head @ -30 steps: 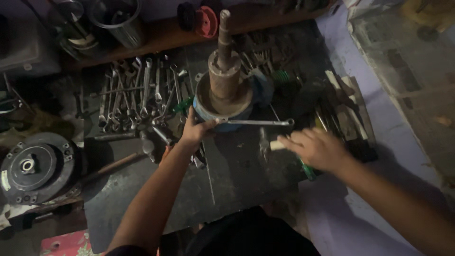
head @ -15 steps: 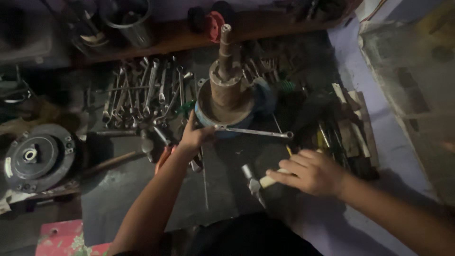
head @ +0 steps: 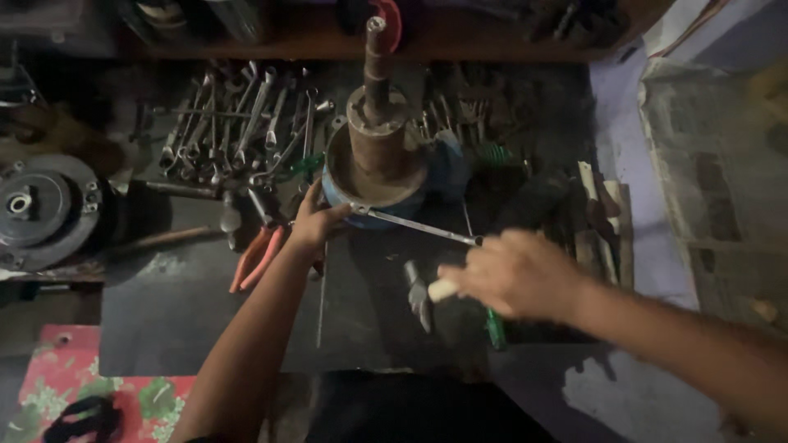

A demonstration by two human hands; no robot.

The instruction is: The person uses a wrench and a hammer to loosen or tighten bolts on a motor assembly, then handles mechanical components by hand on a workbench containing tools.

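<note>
A rusty cylindrical part with an upright shaft [head: 376,139] stands in a blue round base [head: 345,201] on the dark workbench. A thin metal wrench [head: 414,224] lies against the base's front rim. My left hand [head: 316,226] holds the wrench's head end against that rim. My right hand [head: 513,275] grips a small hammer [head: 423,291] by its pale wooden handle, low over the bench and to the right of the base. The hammer's metal head points down-left.
Several spanners [head: 238,123] lie spread at the back left. Orange-handled pliers [head: 256,258] rest left of my left forearm. A round metal disc [head: 41,209] sits at far left. Wooden-handled tools [head: 603,213] lie at the right edge, a green screwdriver [head: 494,326] below my right hand.
My right hand has picked up the hammer from the right side and brought it left and nearer. My left hand stays at the wrench on the base rim.
</note>
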